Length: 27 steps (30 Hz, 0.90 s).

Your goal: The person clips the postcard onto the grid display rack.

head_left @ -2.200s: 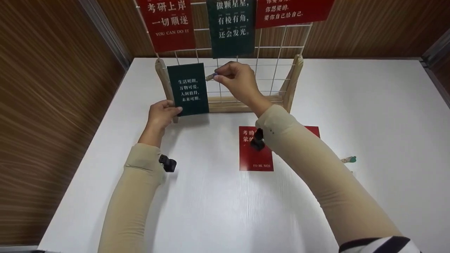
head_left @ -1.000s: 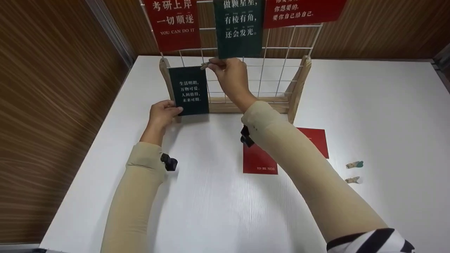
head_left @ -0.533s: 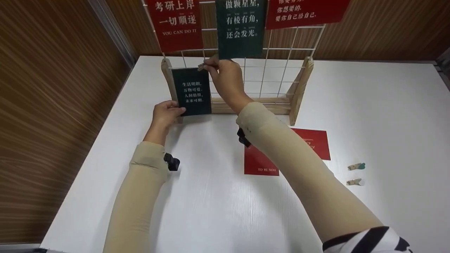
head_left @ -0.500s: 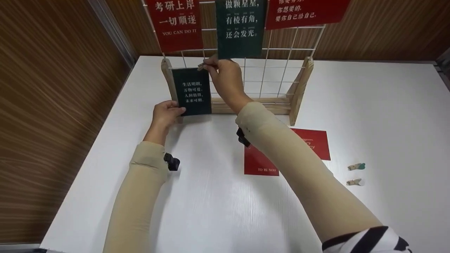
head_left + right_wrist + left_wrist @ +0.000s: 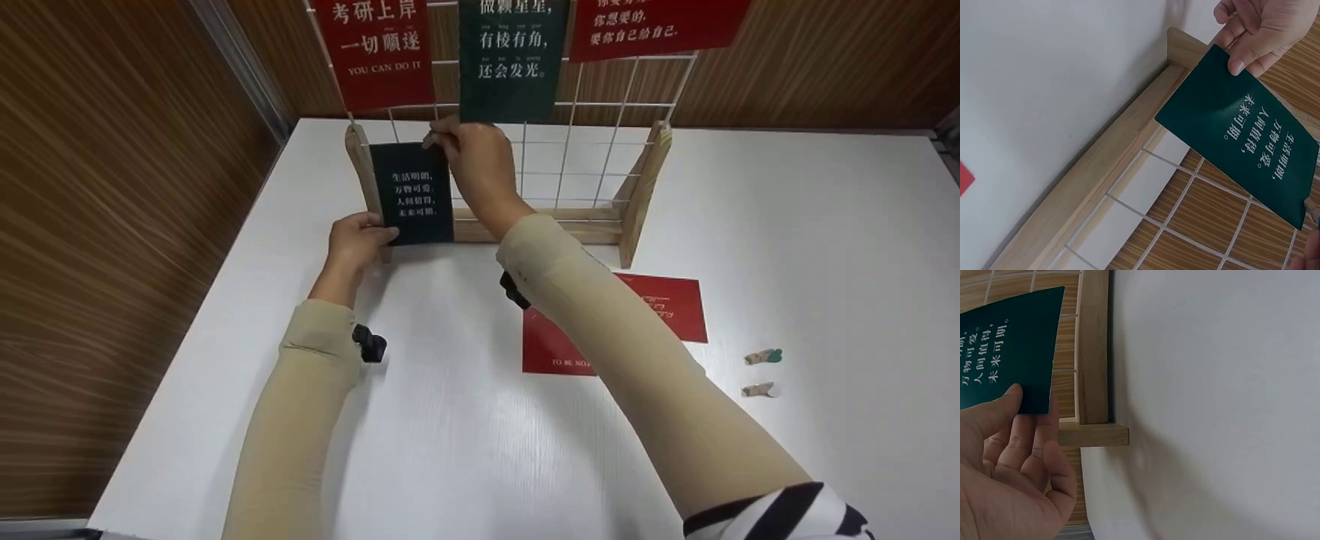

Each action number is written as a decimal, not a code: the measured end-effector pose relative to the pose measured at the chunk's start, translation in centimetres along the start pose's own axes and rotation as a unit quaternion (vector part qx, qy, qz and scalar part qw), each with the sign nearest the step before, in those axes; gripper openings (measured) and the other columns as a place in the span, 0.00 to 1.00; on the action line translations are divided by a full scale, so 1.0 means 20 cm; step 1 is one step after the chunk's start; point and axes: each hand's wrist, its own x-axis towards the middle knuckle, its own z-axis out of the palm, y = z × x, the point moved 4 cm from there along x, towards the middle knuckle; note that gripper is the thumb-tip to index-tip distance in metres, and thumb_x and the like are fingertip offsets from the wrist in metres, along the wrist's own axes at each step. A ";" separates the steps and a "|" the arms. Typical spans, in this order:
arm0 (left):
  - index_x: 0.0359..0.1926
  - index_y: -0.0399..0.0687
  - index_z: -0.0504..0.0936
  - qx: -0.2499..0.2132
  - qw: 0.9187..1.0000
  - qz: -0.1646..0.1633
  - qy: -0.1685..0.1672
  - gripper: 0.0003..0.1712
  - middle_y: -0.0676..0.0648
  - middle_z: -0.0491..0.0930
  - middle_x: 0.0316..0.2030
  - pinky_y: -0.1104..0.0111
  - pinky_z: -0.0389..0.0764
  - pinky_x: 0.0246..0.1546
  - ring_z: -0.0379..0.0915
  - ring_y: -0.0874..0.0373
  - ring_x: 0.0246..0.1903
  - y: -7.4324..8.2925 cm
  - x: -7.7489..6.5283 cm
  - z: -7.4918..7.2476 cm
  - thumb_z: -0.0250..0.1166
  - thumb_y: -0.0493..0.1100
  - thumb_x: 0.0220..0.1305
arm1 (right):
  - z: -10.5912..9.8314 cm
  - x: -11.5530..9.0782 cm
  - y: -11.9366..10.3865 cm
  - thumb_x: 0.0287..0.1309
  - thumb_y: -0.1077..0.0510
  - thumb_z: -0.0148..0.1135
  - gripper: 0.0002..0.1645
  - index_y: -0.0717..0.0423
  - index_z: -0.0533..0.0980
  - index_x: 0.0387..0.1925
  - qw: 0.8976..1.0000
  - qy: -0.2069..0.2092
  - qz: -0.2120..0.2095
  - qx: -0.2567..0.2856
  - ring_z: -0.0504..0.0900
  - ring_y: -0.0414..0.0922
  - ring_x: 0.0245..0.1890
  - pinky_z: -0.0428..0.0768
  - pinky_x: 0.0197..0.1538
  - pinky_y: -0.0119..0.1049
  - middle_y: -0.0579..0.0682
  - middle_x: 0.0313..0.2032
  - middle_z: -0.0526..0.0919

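A dark green card [image 5: 415, 191] with white lettering stands against the lower left of a white wire grid held in a wooden stand [image 5: 646, 191]. The left hand [image 5: 354, 241] pinches its lower left corner, thumb in front and fingers behind. At the upper right corner, the right hand [image 5: 484, 161] pinches a small wooden clothespin [image 5: 1311, 209]; its tip overlaps the card's edge in the right wrist view. In the head view the fingers mostly hide the clothespin. The left wrist view shows the left thumb [image 5: 1005, 408] flat on the card's face.
Higher on the grid hang a red card [image 5: 386, 86], a green card [image 5: 510, 97] and another red card [image 5: 652, 34]. Two red cards [image 5: 547, 349] lie on the white table [image 5: 435, 435], partly under the right forearm. Further right lie a green-tipped clothespin [image 5: 763, 356] and a pale-tipped clothespin [image 5: 759, 389].
The right hand has brought the clothespin left and up, from beside the card to its upper right corner. The card leans closer to the grid, and the left hand keeps its hold.
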 end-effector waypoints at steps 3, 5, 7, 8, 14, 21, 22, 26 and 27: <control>0.46 0.37 0.78 0.002 1.000 -0.001 0.004 0.11 0.43 0.79 0.43 0.70 0.70 0.36 0.72 0.58 0.39 0.00 0.00 0.00 0.64 0.37 0.63 | 0.00 0.00 -0.01 0.66 0.56 0.57 0.11 0.46 0.85 0.41 1.000 0.000 0.000 -0.015 0.78 0.36 0.41 0.72 0.44 0.26 0.40 0.42 0.84; 0.46 0.37 0.79 -0.003 1.000 -0.002 0.007 0.11 0.43 0.80 0.43 0.70 0.70 0.36 0.72 0.57 0.39 -0.01 0.00 0.01 0.64 0.36 0.63 | 0.01 -0.01 -0.02 0.66 0.56 0.57 0.11 0.47 0.85 0.41 1.000 0.008 -0.006 -0.027 0.79 0.37 0.39 0.73 0.43 0.28 0.41 0.41 0.85; 0.45 0.36 0.78 -0.014 1.000 -0.005 0.007 0.11 0.42 0.80 0.43 0.68 0.72 0.38 0.74 0.55 0.39 -0.01 -0.01 0.01 0.64 0.35 0.62 | 0.01 -0.01 -0.02 0.66 0.57 0.57 0.11 0.47 0.85 0.41 0.999 0.020 -0.014 -0.037 0.79 0.38 0.37 0.74 0.42 0.30 0.42 0.40 0.85; 0.45 0.36 0.78 -0.021 1.000 -0.006 0.006 0.11 0.42 0.81 0.43 0.66 0.73 0.39 0.74 0.54 0.40 -0.01 -0.01 0.02 0.64 0.35 0.62 | 0.01 -0.02 -0.02 0.66 0.57 0.57 0.11 0.48 0.84 0.41 0.999 0.026 -0.017 -0.040 0.79 0.38 0.37 0.74 0.42 0.30 0.42 0.39 0.85; 0.43 0.34 0.79 -0.027 1.000 0.006 0.012 0.10 0.43 0.79 0.38 0.59 0.74 0.43 0.73 0.54 0.36 -0.01 -0.02 0.03 0.64 0.34 0.62 | 0.01 -0.03 -0.02 0.64 0.53 0.58 0.10 0.47 0.84 0.39 0.997 0.053 -0.019 -0.060 0.79 0.38 0.41 0.75 0.43 0.32 0.40 0.38 0.85; 0.44 0.36 0.78 -0.040 0.999 -0.004 0.010 0.10 0.43 0.81 0.37 0.60 0.75 0.40 0.74 0.51 0.35 0.00 -0.01 0.04 0.64 0.35 0.62 | -0.01 -0.02 -0.02 0.66 0.51 0.56 0.12 0.42 0.84 0.45 0.994 0.037 -0.020 -0.104 0.80 0.38 0.41 0.75 0.46 0.33 0.39 0.37 0.85; 0.44 0.36 0.78 -0.041 0.999 -0.006 0.010 0.10 0.43 0.81 0.37 0.61 0.75 0.39 0.74 0.51 0.35 -0.01 -0.01 0.04 0.64 0.35 0.62 | -0.01 -0.02 -0.01 0.67 0.51 0.56 0.12 0.41 0.83 0.46 0.993 0.037 -0.023 -0.107 0.80 0.39 0.42 0.74 0.47 0.33 0.40 0.37 0.85; 0.48 0.34 0.78 -0.052 0.999 -0.011 0.009 0.13 0.42 0.81 0.39 0.61 0.77 0.42 0.75 0.53 0.34 -0.02 -0.01 0.05 0.64 0.34 0.62 | 0.00 -0.05 0.00 0.67 0.54 0.57 0.12 0.39 0.82 0.47 0.993 0.046 -0.046 -0.097 0.79 0.42 0.42 0.74 0.48 0.35 0.43 0.36 0.83; 0.48 0.34 0.78 -0.054 0.998 -0.012 0.009 0.14 0.41 0.82 0.39 0.60 0.77 0.42 0.75 0.54 0.33 -0.02 -0.01 0.06 0.64 0.34 0.62 | 0.00 -0.05 0.01 0.66 0.55 0.57 0.13 0.38 0.82 0.49 0.993 0.049 -0.052 -0.095 0.79 0.43 0.43 0.73 0.48 0.35 0.44 0.36 0.83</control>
